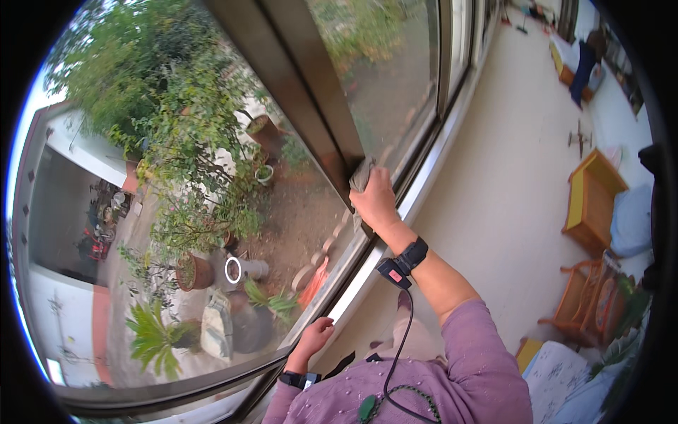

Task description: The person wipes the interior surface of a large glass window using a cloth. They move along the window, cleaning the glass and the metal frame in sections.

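A grey cloth (362, 177) is bunched in my right hand (375, 201), pressed at the lower end of the dark metal window frame's upright (312, 90), by the bottom rail. My left hand (317, 335) is beside the window sill (356, 283), nearer my body, with its fingers curled; no object shows in it. Each wrist wears a black strap, and a black cable runs from the device on the right one. The window glass stands to the left of both hands.
Beyond the glass are potted plants (195, 271), shrubs and a white pipe (246, 269). On the room side are a wooden armchair (580, 302), a wooden box-like piece of furniture (593, 201) and, farther off, a person (585, 66) in dark clothing.
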The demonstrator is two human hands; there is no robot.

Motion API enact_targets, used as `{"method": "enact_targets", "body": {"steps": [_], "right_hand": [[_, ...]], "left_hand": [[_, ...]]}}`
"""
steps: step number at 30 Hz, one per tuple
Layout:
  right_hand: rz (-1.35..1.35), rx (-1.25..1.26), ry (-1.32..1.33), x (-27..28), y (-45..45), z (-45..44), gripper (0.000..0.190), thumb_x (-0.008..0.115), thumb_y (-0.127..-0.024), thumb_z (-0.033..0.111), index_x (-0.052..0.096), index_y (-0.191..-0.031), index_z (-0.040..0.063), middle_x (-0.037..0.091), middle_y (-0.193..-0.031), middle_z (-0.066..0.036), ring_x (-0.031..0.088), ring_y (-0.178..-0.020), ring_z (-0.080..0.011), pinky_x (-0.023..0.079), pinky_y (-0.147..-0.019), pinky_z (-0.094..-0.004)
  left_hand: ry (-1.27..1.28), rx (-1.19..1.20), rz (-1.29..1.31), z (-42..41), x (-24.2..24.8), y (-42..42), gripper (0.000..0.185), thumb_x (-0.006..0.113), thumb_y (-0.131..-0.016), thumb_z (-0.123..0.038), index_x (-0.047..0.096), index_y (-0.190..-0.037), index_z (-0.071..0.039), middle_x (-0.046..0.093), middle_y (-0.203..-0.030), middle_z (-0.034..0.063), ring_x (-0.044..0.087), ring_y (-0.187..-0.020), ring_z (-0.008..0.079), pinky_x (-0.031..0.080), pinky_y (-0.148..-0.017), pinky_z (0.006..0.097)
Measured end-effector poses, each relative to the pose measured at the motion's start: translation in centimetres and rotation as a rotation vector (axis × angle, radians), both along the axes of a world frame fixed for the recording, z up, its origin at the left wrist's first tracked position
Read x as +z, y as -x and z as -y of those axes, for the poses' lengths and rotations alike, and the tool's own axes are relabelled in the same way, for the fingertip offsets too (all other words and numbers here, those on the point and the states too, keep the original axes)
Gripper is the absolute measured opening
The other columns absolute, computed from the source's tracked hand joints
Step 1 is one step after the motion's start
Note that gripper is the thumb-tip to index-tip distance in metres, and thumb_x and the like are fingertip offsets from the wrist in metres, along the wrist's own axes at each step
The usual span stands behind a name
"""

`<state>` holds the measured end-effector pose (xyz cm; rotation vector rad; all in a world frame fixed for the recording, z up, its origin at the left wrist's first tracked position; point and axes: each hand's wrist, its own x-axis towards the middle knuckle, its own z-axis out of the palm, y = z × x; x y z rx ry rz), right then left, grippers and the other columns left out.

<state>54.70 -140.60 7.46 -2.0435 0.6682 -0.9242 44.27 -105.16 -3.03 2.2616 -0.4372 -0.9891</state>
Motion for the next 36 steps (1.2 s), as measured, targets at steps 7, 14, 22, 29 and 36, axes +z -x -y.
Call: {"method": "enact_targets", "body": {"steps": [7, 14, 22, 29, 36], "right_hand": [[0.708, 0.110, 0.352, 16.2, 1.3, -0.9, 0.051, 0.072, -0.071, 0.005, 0.054, -0.118, -0.002, 0.050, -0.128, -0.018, 0.052, -0.115, -0.0389, 0.045, -0.098, -0.0422], [0.391, -0.066, 0.145, 13.7, -1.6, -1.6, 0.058, 0.070, -0.080, 0.020, 0.050, -0.131, 0.000, 0.046, -0.133, -0.023, 0.042, -0.124, -0.0429, 0.035, -0.106, -0.0484], [0.745, -0.126, 0.753, 30.4, -4.0, -1.0, 0.047, 0.071, -0.080, 0.024, 0.059, -0.119, 0.000, 0.052, -0.126, -0.018, 0.050, -0.113, -0.0376, 0.041, -0.097, -0.0484], [0.684, -0.014, 0.780, 46.9, -4.9, 1.3, 0.044, 0.071, -0.081, 0.035, 0.065, -0.114, 0.007, 0.054, -0.125, -0.018, 0.053, -0.108, -0.0375, 0.042, -0.094, -0.0496], [1.218, -0.165, 1.105, 44.8, -5.6, 1.1, 0.040, 0.068, -0.084, 0.030, 0.063, -0.117, 0.007, 0.058, -0.118, -0.018, 0.055, -0.107, -0.0361, 0.045, -0.091, -0.0460]], "left_hand": [[0.074, 0.014, 0.036, -5.2, 1.0, 3.8, 0.040, 0.063, -0.090, -0.028, 0.062, -0.121, -0.002, 0.068, -0.112, 0.0147, 0.065, -0.104, 0.0242, 0.050, -0.091, 0.0340], [0.187, 0.257, -0.015, -11.1, -1.1, 5.5, 0.038, 0.065, -0.089, -0.026, 0.063, -0.119, -0.003, 0.069, -0.108, 0.0132, 0.067, -0.097, 0.0224, 0.052, -0.086, 0.0328], [0.299, 0.602, -0.180, -10.7, 0.2, 7.0, 0.035, 0.062, -0.093, -0.020, 0.060, -0.121, 0.001, 0.067, -0.105, 0.0099, 0.067, -0.089, 0.0172, 0.054, -0.074, 0.0307], [0.303, 0.438, -0.029, -3.6, -0.4, 3.0, 0.034, 0.061, -0.092, -0.022, 0.061, -0.118, 0.000, 0.067, -0.101, 0.0072, 0.066, -0.089, 0.0156, 0.052, -0.074, 0.0308], [0.460, 0.579, -0.119, 1.5, -0.8, 2.3, 0.034, 0.063, -0.092, -0.019, 0.060, -0.120, 0.000, 0.066, -0.106, 0.0068, 0.065, -0.090, 0.0144, 0.052, -0.075, 0.0285]]}}
